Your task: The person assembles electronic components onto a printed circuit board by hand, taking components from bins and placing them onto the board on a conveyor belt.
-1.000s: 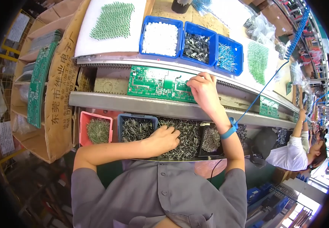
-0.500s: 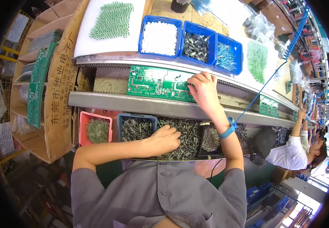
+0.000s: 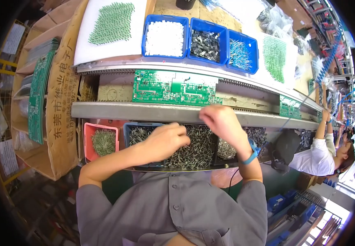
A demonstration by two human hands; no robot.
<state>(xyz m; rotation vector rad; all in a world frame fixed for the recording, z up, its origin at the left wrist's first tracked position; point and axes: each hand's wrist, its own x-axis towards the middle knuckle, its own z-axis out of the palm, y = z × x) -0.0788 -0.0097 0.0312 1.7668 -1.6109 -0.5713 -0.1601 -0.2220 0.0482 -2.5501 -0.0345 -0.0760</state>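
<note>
My left hand (image 3: 167, 141) is closed, its fingertips pressed together above a heap of small dark leaded components (image 3: 196, 149). Whatever lies between those fingertips is too small to make out. Curled fingers also show on my right hand (image 3: 222, 125), which hangs over the near metal rail (image 3: 116, 110) and the far side of the same heap; its fingertips are partly hidden. A blue wrist strap (image 3: 252, 152) circles the right wrist. Beyond the rail, a green circuit board (image 3: 161, 88) lies in the track, touched by neither hand.
Near me sit a pink bin (image 3: 88, 141) and a blue-grey bin (image 3: 126, 135). Farther off are three blue bins (image 3: 187, 39) of white, black and blue parts. A cardboard box (image 3: 63, 123) with boards stands at left. A second board (image 3: 289, 107) and a co-worker (image 3: 318, 162) are at right.
My right hand has left the circuit board and come back toward me over the near rail. My left hand has risen slightly and shifted left from the component heap.
</note>
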